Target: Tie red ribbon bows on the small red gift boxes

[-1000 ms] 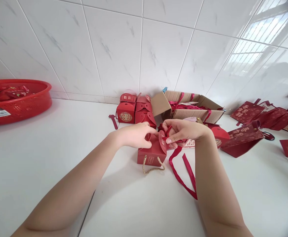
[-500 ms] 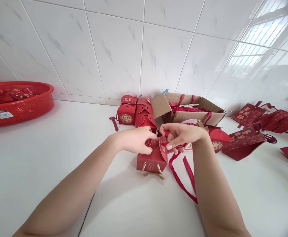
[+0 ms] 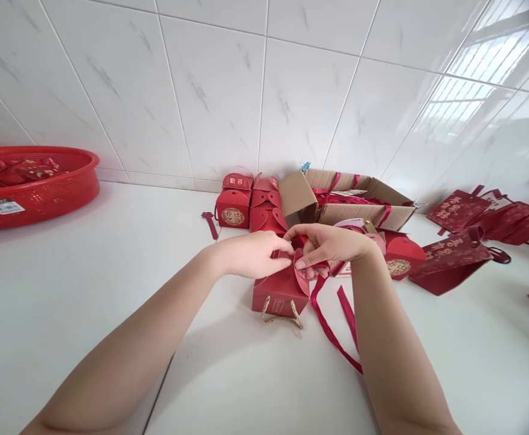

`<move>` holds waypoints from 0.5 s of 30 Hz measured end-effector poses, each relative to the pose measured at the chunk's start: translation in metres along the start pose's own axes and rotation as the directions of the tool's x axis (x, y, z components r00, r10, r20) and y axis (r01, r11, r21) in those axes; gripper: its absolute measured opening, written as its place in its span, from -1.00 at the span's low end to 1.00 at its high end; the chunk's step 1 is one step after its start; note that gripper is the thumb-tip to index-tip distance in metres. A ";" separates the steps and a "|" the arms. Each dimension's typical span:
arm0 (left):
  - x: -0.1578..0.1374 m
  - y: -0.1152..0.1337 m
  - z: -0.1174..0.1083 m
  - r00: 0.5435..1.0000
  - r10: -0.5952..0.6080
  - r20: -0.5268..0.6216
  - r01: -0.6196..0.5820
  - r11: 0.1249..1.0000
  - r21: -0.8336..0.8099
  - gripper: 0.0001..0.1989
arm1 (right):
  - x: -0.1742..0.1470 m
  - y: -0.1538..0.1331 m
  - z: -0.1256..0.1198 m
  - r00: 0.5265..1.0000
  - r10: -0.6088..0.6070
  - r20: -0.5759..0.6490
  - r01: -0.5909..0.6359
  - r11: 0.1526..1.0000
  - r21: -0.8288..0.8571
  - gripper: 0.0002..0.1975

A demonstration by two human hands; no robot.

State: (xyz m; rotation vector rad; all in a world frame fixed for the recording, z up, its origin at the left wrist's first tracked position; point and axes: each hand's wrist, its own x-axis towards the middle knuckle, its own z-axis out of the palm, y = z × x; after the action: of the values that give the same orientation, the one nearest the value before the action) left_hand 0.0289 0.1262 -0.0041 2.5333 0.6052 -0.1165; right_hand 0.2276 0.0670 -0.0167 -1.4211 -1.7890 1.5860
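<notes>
A small red gift box (image 3: 277, 291) with a twisted rope handle (image 3: 283, 317) stands on the white table in front of me. At its top, my right hand (image 3: 325, 249) pinches the curved right flap (image 3: 301, 275), thumb on the near face. My left hand (image 3: 262, 254) reaches over the box's left top edge, thumb and fingers closed in near the flaps; its fingertips are partly hidden. A dark red ribbon (image 3: 325, 323) trails over the table beside the box, partly behind my right forearm.
Behind stand several folded red boxes (image 3: 234, 208) and an open cardboard box (image 3: 350, 213) holding red ribbons. At far left is a red plastic basket (image 3: 56, 202) with red packets. Red printed bags (image 3: 448, 260) lie at right. A short red strap (image 3: 210, 226) lies left of the boxes.
My left hand has shifted right and its thumb has drawn up toward the fingers, closer to my right hand. My right thumb has moved slightly left onto the flap. The box stays in place.
</notes>
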 end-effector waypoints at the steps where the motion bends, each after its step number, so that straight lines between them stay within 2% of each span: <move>1: 0.001 -0.001 0.001 1.000 -0.004 -0.012 0.004 1.000 -0.015 -0.66 | 0.000 0.000 0.001 1.000 0.004 -0.008 -0.004 1.000 -0.008 -0.48; 10: 0.008 -0.005 0.010 0.994 -0.004 -0.106 -0.006 0.996 -0.091 -0.73 | -0.002 -0.004 0.005 0.998 0.002 -0.069 -0.009 0.996 -0.094 -0.50; 15: 0.008 -0.005 0.007 0.976 0.000 -0.218 -0.034 0.988 -0.153 -0.78 | -0.007 -0.005 0.003 0.995 -0.014 -0.098 -0.002 0.987 -0.161 -0.48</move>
State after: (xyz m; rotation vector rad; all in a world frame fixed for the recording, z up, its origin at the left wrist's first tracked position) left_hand 0.0340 0.1295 -0.0136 2.4147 0.6494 0.2103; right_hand 0.2257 0.0601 -0.0110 -1.5351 -1.8972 1.3690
